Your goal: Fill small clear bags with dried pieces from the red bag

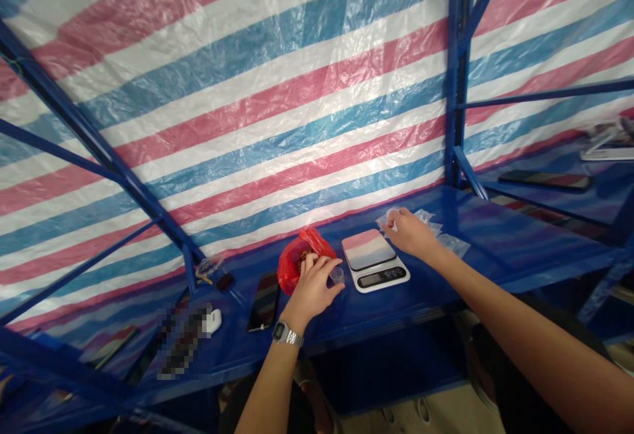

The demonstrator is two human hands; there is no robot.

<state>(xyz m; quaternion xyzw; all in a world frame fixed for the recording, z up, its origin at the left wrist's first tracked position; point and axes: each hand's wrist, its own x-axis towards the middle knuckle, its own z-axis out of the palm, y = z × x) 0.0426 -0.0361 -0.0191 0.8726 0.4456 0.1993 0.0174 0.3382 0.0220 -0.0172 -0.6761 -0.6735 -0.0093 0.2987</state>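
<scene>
My left hand (316, 283), with a metal watch at its wrist, is curled around a small clear plastic cup (337, 275) between thumb and forefinger. Its other fingers reach over the rim of a red plastic bag (286, 271) that holds small brown pieces (303, 259). Between my hands lies a white digital kitchen scale (369, 250) with a dark display at its front edge and nothing on its plate. Behind its right side, my right hand (410, 233) has its fingers pinched on a clear plastic bag (391, 217). More clear bags (453, 245) lie beside that wrist.
A black phone (263, 302) lies left of the red bag on the blue metal shelf (317, 328). Farther left are a white earbud case (214, 322) and a small dark item (225, 282). Blue posts (458, 77) and striped plastic sheeting (297, 123) stand behind. Another phone (545, 180) lies far right.
</scene>
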